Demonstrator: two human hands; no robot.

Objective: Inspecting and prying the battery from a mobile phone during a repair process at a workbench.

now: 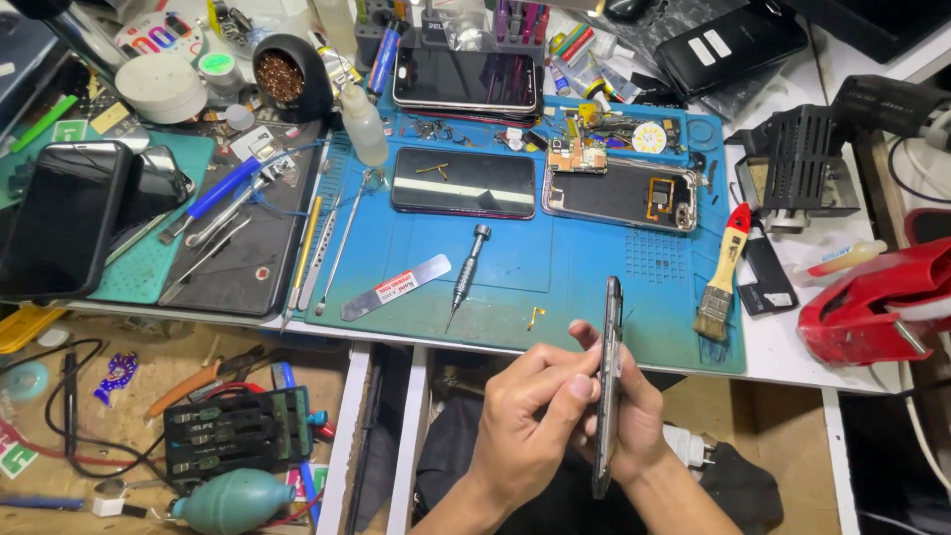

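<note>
You grip the thin dark phone frame [606,386] edge-on in both hands, left hand [525,421] and right hand [639,421]; the opened grey phone body [619,193] lies unassembled on the blue work mat [555,267].

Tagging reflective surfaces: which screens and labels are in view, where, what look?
Thin dark phone: edge-on, held in left hand and right hand.
Black glossy rectangular screen: blue mat, centre.
Dark phone stack: mat's far edge.
Black cased phone: far left.
Red-and-white label on flat metal strip: mat, front left.
</note>
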